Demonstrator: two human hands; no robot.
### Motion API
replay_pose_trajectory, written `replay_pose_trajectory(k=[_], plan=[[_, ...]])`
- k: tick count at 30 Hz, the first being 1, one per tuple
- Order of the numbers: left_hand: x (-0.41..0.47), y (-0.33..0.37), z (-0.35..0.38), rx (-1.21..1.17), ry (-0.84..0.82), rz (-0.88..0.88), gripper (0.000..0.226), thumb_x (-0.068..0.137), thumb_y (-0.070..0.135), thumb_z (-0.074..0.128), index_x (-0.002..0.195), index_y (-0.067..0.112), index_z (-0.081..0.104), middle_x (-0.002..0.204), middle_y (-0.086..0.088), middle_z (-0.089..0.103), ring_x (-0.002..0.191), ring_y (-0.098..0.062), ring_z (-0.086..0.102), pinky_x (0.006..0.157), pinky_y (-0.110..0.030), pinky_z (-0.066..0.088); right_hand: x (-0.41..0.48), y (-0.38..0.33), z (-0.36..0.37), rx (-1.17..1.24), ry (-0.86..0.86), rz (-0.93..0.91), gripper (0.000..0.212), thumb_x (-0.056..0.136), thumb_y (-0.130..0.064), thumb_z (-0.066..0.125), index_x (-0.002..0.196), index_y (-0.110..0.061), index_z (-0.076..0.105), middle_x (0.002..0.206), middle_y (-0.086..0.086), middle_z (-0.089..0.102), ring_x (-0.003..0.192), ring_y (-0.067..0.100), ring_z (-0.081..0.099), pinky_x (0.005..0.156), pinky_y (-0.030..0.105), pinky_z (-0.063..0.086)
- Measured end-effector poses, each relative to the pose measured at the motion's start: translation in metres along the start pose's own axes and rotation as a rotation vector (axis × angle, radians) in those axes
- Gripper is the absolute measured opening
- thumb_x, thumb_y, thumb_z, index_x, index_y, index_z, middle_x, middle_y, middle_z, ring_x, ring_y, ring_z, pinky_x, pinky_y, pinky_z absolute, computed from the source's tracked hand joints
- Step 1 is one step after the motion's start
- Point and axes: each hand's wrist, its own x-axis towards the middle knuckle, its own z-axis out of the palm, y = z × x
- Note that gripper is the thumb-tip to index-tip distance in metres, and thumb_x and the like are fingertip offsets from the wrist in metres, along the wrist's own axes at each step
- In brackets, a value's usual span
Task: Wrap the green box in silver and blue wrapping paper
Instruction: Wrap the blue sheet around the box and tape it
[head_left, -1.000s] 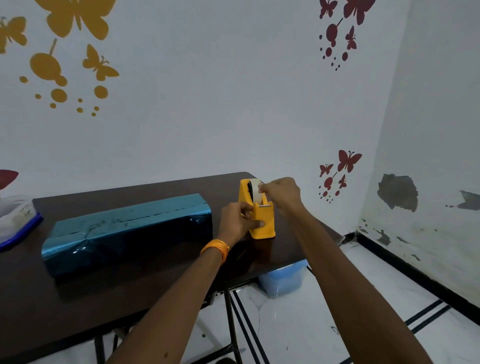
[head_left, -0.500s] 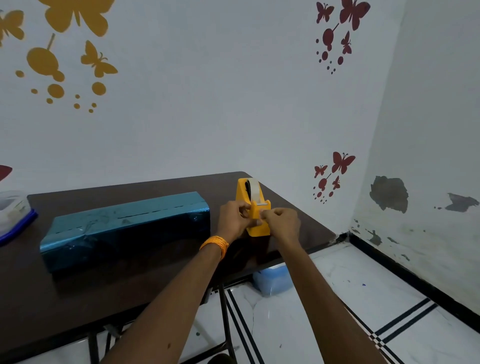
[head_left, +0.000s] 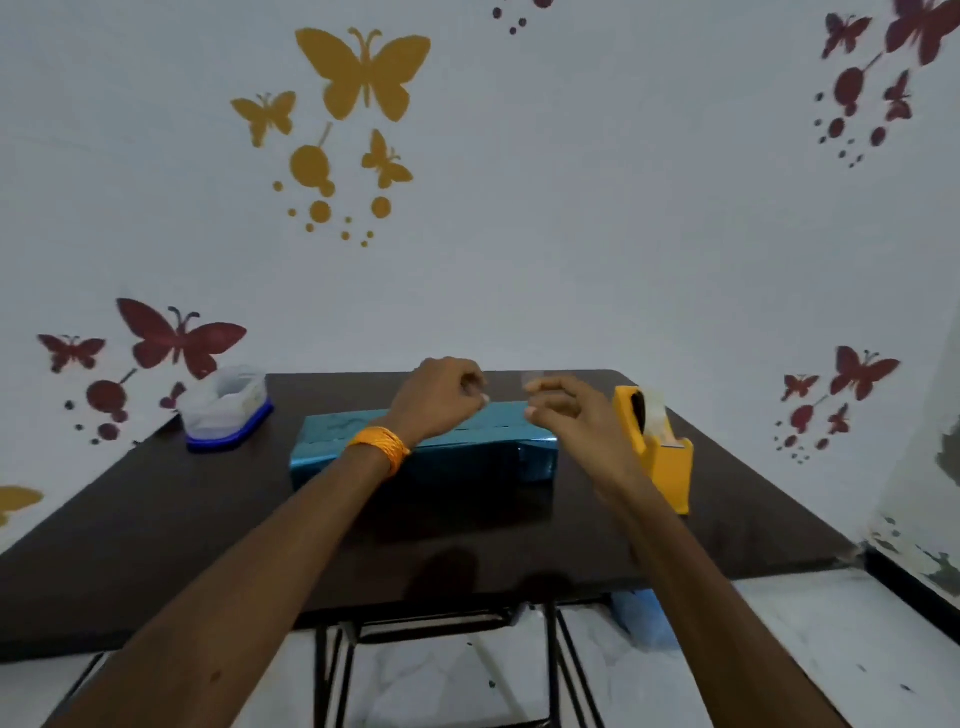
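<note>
The long box (head_left: 498, 427), wrapped in shiny blue paper, lies across the back middle of the dark table (head_left: 156, 519). Both my hands hover just above its top. My right hand (head_left: 566, 410) pinches a short strip of clear tape (head_left: 532, 376) at its fingertips. My left hand (head_left: 441, 397), with an orange band on the wrist, is curled and seems to pinch the strip's other end; the tape is faint there. The yellow tape dispenser (head_left: 667, 457) stands to the right of the box, beside my right wrist.
A clear plastic container with a blue lid (head_left: 228, 408) sits at the table's back left. A blue bin (head_left: 641, 618) stands on the floor under the right front corner. Walls close in behind and to the right.
Both hands have left the tape dispenser and moved left over the wrapped box, carrying a strip of tape. My view has swung left, so the box now sits centred.
</note>
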Motion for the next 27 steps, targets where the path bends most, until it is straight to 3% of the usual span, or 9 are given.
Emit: replay_pose_trajectory(k=[5, 9, 12, 16, 18, 23, 27], plan=[[-0.028, -0.066, -0.044, 0.129, -0.219, -0.135, 0.062, 0.079, 0.052, 0.075, 0.128, 0.017, 0.062, 0.129, -0.001, 0.063, 0.114, -0.017, 0.058, 0.094, -0.028, 0.045, 0.035, -0.006, 0.061, -0.313, -0.310, -0.093, 0.078, 0.076, -0.016, 0.085, 0.137, -0.042, 0.044, 0.116, -0.002, 0.069, 0.112, 0.011, 0.062, 0.093, 0.030, 0.050], [-0.040, -0.074, -0.039, 0.231, -0.292, -0.105, 0.080, 0.069, 0.055, 0.082, 0.136, 0.021, 0.055, 0.137, 0.001, 0.055, 0.123, -0.018, 0.052, 0.100, -0.034, 0.043, 0.045, 0.011, 0.085, -0.502, -0.443, -0.094, 0.103, 0.073, -0.016, 0.087, 0.151, -0.043, 0.024, 0.133, 0.004, 0.063, 0.123, 0.022, 0.057, 0.096, 0.033, 0.045], [-0.040, -0.077, -0.033, 0.300, -0.294, -0.090, 0.079, 0.069, 0.055, 0.082, 0.135, 0.022, 0.056, 0.137, 0.000, 0.055, 0.124, -0.020, 0.052, 0.100, -0.036, 0.044, 0.048, 0.019, 0.089, -0.587, -0.442, -0.132, 0.103, 0.076, -0.015, 0.085, 0.153, -0.039, 0.021, 0.132, 0.004, 0.065, 0.127, 0.025, 0.056, 0.103, 0.037, 0.043], [-0.041, -0.075, -0.026, 0.260, -0.250, -0.084, 0.073, 0.069, 0.056, 0.081, 0.131, 0.023, 0.061, 0.130, 0.001, 0.061, 0.114, -0.018, 0.058, 0.095, -0.038, 0.049, 0.052, 0.027, 0.092, -0.693, -0.395, -0.239, 0.097, 0.078, -0.016, 0.083, 0.153, -0.036, 0.025, 0.126, 0.001, 0.070, 0.128, 0.024, 0.056, 0.120, 0.042, 0.023], [-0.042, -0.073, -0.024, 0.255, -0.250, -0.075, 0.069, 0.070, 0.057, 0.079, 0.128, 0.023, 0.063, 0.127, 0.002, 0.063, 0.111, -0.017, 0.059, 0.093, -0.038, 0.050, 0.052, 0.030, 0.093, -0.722, -0.380, -0.276, 0.095, 0.078, -0.016, 0.083, 0.151, -0.037, 0.027, 0.122, 0.000, 0.071, 0.124, 0.021, 0.058, 0.121, 0.042, 0.022], [-0.043, -0.076, -0.025, 0.255, -0.229, -0.047, 0.052, 0.077, 0.051, 0.077, 0.121, 0.024, 0.069, 0.123, 0.003, 0.065, 0.107, -0.016, 0.060, 0.090, -0.034, 0.050, 0.054, 0.033, 0.094, -0.720, -0.352, -0.295, 0.090, 0.079, -0.018, 0.082, 0.149, -0.039, 0.030, 0.120, -0.004, 0.071, 0.118, 0.021, 0.059, 0.114, 0.039, 0.033], [-0.043, -0.078, -0.022, 0.242, -0.192, -0.032, 0.040, 0.080, 0.045, 0.076, 0.115, 0.024, 0.072, 0.119, 0.004, 0.066, 0.104, -0.015, 0.060, 0.088, -0.031, 0.049, 0.055, 0.034, 0.095, -0.679, -0.335, -0.274, 0.087, 0.079, -0.016, 0.083, 0.147, -0.037, 0.034, 0.122, -0.002, 0.070, 0.108, 0.020, 0.064, 0.087, 0.034, 0.052]])
